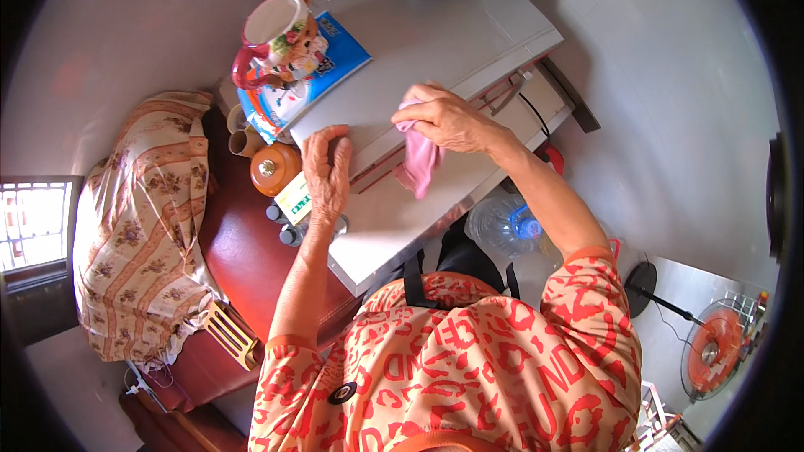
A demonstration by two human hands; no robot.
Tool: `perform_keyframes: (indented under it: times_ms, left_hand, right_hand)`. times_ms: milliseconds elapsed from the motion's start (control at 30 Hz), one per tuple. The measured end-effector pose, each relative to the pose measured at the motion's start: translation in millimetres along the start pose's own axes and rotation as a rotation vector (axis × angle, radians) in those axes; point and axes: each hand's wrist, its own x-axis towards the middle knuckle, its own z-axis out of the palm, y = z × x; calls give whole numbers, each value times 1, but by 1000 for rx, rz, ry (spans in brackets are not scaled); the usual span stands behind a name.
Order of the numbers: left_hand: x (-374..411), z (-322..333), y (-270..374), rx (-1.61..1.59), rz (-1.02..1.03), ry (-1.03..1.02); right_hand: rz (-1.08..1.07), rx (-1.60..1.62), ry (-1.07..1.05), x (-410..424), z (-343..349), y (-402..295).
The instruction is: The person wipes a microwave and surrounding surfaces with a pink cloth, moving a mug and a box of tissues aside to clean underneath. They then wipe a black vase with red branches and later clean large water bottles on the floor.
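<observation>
My right hand [443, 118] pinches a pink cloth [422, 160] near its top. The rest of the cloth hangs down past the front edge of a white tabletop [427, 44], over a lower white surface [389, 226]. At the left end of the tabletop is my left hand [328, 166], thumb and fingers apart with nothing between them. It is by a small box with green writing [294, 199]. Beyond it, a ceramic mug with a moulded bear figure and a red handle [276, 37] stands on a flat blue printed package [342, 53].
On the left, a brown round lidded jar [274, 169], a cardboard tube [245, 143] and small capped bottles [290, 235] crowd a red padded seat [245, 245]. Floral fabric [151, 232] drapes beside them. A large plastic water bottle [505, 226] and a fan [710, 351] are to the right.
</observation>
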Motion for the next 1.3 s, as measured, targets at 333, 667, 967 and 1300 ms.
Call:
perform_keyframes:
  times_ms: [333, 667, 967, 1300]
  left_hand:
    - [-18, -2, -2, -380, -233, 83]
    - [-1, -21, -74, -514, -399, 599]
    - [70, -68, -121, -998, -566, 241]
    - [80, -55, -112, -749, -429, 256]
  right_hand:
    - [254, -313, 883, 61, 42, 21]
    - [-31, -281, 434, 49, 93, -51]
    - [15, -224, 322, 12, 41, -27]
    - [408, -511, 503, -9, -9, 33]
